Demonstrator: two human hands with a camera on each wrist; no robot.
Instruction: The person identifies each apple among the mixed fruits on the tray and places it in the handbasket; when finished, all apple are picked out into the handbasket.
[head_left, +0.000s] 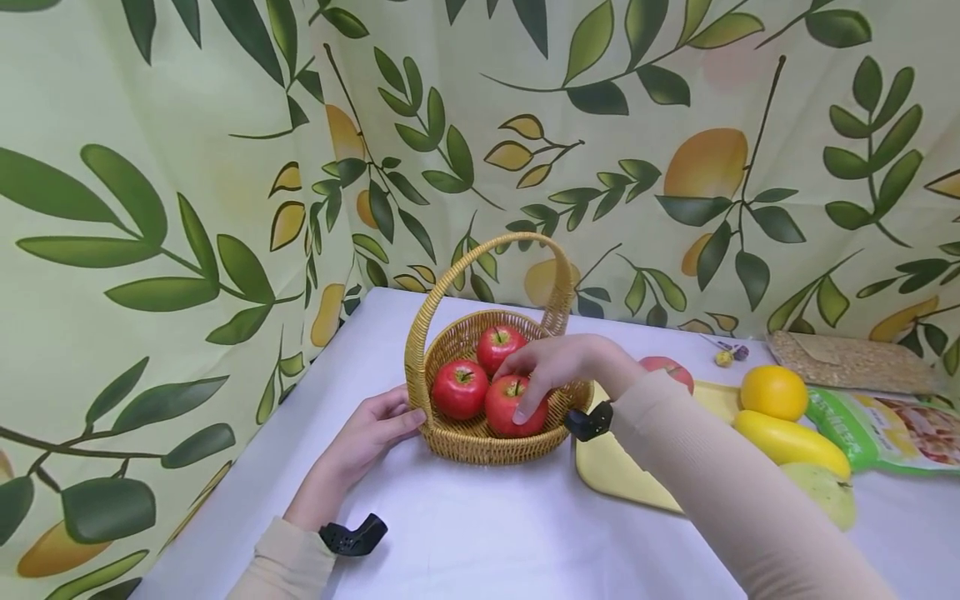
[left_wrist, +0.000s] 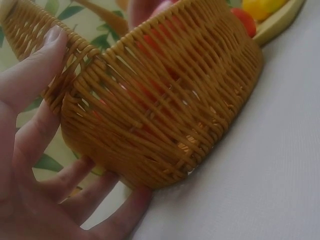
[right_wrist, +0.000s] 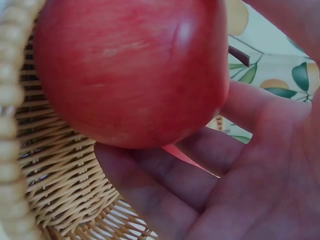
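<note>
A wicker basket (head_left: 480,451) with a tall arched handle stands on the table. Inside it lie a left apple (head_left: 460,389), a back apple (head_left: 500,348) and a front apple (head_left: 516,406), all red. My left hand (head_left: 372,433) holds the basket's left side at the foot of the handle; the left wrist view shows the thumb (left_wrist: 42,62) on the weave and the fingers spread round the wall. My right hand (head_left: 551,372) reaches in and grips the front apple, seen large in the right wrist view with fingers against its side.
Right of the basket, a yellow tray (head_left: 626,467) carries another red apple (head_left: 667,372), partly behind my right forearm. An orange (head_left: 774,392), a yellow elongated fruit (head_left: 791,442), a green pear-like fruit (head_left: 823,492), a green packet (head_left: 892,429) and a brown packet (head_left: 855,361) are farther right.
</note>
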